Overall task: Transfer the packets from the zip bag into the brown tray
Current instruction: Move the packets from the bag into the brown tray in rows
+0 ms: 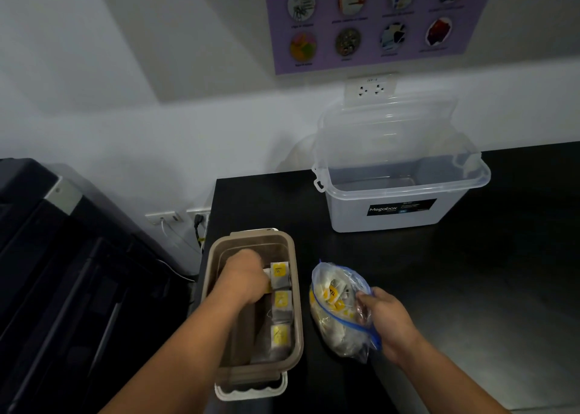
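Placing: left hand [243,277] down in brown tray [251,234], right hand [387,319] at zip bag [340,325].
Left fingers curl on a packet [266,271]; right pinches the bag's mouth. Bag just right of tray, lengthwise alongside; right hand nearer.

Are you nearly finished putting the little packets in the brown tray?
Not nearly. Done: three packets lie in a row in the brown tray. In hand: the left hand grips another packet inside the tray, while the right hand holds the zip bag by its opening. Left: the bag looks quite full of packets.
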Tool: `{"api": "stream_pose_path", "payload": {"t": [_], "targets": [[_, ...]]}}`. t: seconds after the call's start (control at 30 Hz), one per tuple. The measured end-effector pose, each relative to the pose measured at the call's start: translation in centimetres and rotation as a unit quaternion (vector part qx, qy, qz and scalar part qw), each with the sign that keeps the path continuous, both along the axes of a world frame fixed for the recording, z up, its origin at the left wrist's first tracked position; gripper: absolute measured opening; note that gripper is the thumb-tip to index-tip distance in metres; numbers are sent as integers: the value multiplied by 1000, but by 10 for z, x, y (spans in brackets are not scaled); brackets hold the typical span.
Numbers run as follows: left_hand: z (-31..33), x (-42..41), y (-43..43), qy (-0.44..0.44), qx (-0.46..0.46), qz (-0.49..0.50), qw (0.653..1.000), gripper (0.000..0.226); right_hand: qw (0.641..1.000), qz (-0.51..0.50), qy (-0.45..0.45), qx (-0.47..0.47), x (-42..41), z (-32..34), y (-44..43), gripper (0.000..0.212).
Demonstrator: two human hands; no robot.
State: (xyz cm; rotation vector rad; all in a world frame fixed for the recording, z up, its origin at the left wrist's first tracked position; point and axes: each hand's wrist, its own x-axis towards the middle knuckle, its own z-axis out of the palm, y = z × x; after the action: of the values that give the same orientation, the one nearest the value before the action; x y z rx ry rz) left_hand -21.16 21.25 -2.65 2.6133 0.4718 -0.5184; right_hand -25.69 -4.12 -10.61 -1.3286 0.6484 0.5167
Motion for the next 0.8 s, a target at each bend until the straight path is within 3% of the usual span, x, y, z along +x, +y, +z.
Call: {"api": "stream_pose_path", "payload": {"t": [0.07,0.13,0.27,0.43,0.57,0.63,0.8], "targets": [[26,-3,-9,-40,8,-47,998,33,1000,8,-4,1,0,1,0,20],[47,-7,-21,-92,-42,-81,992,33,1000,15,-6,2,1,2,0,19],[61,-11,-54,-96,-84,-206,970,21,999,33,-9,-6,2,3,-2,19],[33,0,-108,37,-22,-329,943,20,999,43,-24,-14,1,6,-5,17],[2,-4,-133,45,45,-382,922,21,997,66,-28,-19,1,10,-14,16],[-4,-4,-140,113,73,-389,911,27,996,75,-38,-30,1,11,-18,17],[-17,-11,-140,152,7,-431,890,23,995,75,-53,-49,4,8,-28,15]]}}
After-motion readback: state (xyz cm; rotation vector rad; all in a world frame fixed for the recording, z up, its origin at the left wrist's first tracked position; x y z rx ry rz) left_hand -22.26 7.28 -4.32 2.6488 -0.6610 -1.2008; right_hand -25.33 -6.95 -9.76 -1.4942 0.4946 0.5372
